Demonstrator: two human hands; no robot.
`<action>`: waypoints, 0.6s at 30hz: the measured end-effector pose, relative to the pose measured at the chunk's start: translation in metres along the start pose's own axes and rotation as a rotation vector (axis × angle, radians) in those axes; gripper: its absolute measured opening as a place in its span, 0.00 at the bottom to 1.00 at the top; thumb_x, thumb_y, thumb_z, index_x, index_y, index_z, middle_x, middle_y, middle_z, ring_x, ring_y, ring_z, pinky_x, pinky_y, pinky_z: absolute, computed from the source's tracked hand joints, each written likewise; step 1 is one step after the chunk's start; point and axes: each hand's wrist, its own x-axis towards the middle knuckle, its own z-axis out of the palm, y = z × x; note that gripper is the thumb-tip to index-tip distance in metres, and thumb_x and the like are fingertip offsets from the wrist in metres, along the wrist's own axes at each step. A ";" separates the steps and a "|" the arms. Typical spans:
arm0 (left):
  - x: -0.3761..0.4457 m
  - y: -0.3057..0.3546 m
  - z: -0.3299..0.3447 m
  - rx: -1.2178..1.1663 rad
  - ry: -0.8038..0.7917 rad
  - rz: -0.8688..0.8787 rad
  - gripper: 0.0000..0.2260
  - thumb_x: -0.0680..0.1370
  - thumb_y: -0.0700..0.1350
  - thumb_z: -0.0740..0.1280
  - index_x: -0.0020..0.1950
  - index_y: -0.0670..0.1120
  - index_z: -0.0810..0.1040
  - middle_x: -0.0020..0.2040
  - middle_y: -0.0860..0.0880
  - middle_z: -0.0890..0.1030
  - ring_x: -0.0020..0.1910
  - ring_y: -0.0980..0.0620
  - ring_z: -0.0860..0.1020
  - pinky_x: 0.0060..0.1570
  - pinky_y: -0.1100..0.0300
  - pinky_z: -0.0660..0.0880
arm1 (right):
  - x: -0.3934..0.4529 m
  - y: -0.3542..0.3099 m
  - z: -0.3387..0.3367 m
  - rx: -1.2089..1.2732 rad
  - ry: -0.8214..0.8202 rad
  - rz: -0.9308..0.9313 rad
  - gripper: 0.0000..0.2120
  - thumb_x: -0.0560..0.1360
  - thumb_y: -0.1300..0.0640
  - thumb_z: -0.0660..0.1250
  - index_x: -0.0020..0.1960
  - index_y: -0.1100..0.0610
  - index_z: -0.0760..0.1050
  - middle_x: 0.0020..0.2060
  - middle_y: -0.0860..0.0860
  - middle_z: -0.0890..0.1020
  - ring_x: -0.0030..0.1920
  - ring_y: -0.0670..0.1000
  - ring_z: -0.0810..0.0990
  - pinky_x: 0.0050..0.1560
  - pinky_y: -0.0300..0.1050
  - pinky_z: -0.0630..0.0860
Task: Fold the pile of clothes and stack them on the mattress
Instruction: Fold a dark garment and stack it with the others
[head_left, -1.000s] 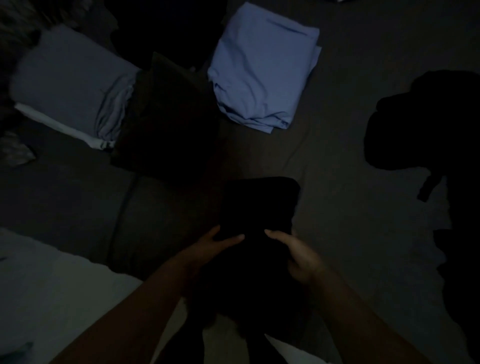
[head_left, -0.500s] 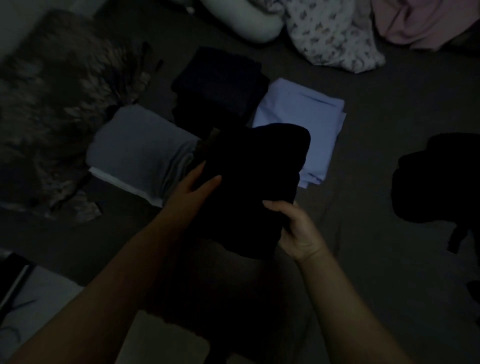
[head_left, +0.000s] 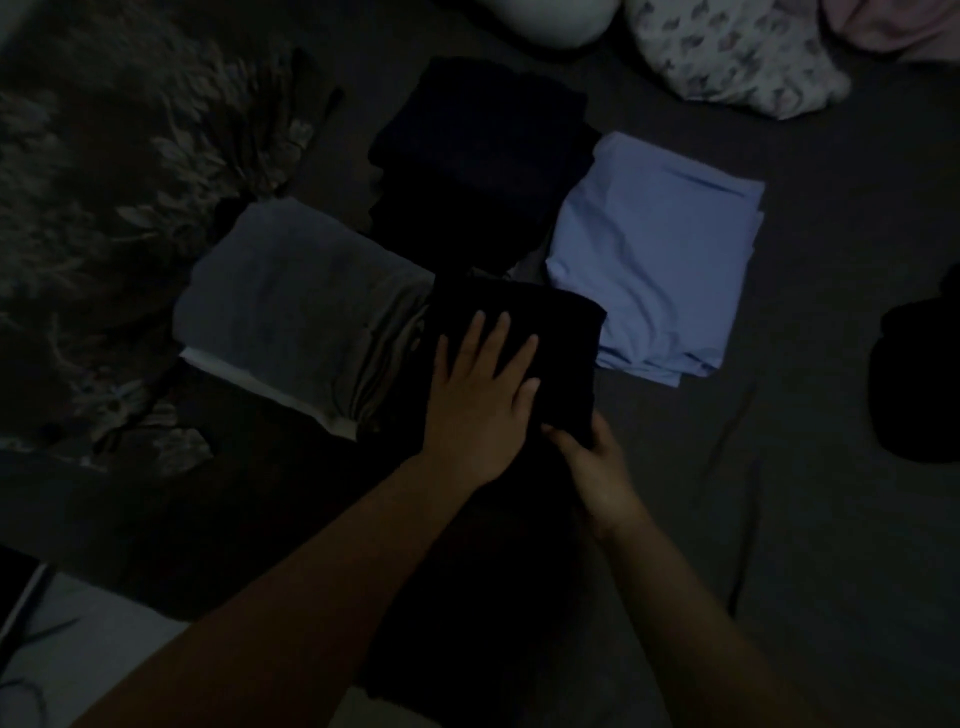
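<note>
**Black garment pressed down between the folded piles**

Nearest to us, two bare forearms reach forward over the dark mattress (head_left: 779, 493), and here is the action. The right hand (head_left: 597, 467) sits at the near right corner of the folded black garment (head_left: 550, 353), thumb on top and fingers tucked under the edge, pinching the cloth. Just beyond it, the left hand (head_left: 478, 395) lies flat on top of that garment, fingers straight and spread, palm pressing down.

The black garment itself rests on the mattress in the gap between two piles, touching or overlapping both (the light is very dim, so its edges melt into the dark). To its left, the grey folded stack (head_left: 291, 306), with a white layer showing along its near edge. To its right, the blue folded stack (head_left: 654, 260), several layers, edges roughly squared.

Further back, directly behind the black garment, a dark folded stack (head_left: 483, 156) sits between the grey and blue ones. Off to the far right, well apart from everything, a dark unfolded heap (head_left: 919, 379) at the frame edge.

On the left, a patterned blanket (head_left: 114, 171) spreads across the mattress. At the very top, a white pillow (head_left: 550, 21), a floral cloth (head_left: 732, 57) and a pink cloth (head_left: 893, 26) in a row.
</note>
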 end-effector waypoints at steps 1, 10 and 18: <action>0.003 0.003 0.008 0.004 -0.085 -0.032 0.24 0.81 0.56 0.43 0.77 0.54 0.51 0.78 0.48 0.47 0.77 0.46 0.43 0.73 0.42 0.43 | 0.000 0.003 0.000 -0.046 0.004 -0.035 0.25 0.76 0.57 0.67 0.71 0.47 0.65 0.62 0.47 0.77 0.59 0.45 0.78 0.58 0.42 0.76; -0.001 -0.007 0.051 0.123 -0.209 -0.087 0.26 0.80 0.59 0.42 0.75 0.59 0.35 0.77 0.50 0.37 0.76 0.46 0.39 0.72 0.39 0.41 | 0.000 0.029 0.008 -0.236 0.134 -0.071 0.31 0.72 0.55 0.72 0.72 0.53 0.63 0.66 0.49 0.74 0.65 0.46 0.73 0.68 0.46 0.68; -0.001 0.075 0.045 -0.002 -0.042 -0.207 0.28 0.77 0.45 0.60 0.77 0.46 0.56 0.78 0.42 0.51 0.77 0.44 0.45 0.71 0.39 0.40 | -0.021 0.042 -0.039 0.030 0.259 0.004 0.23 0.73 0.67 0.68 0.66 0.62 0.68 0.50 0.53 0.75 0.47 0.43 0.74 0.46 0.26 0.71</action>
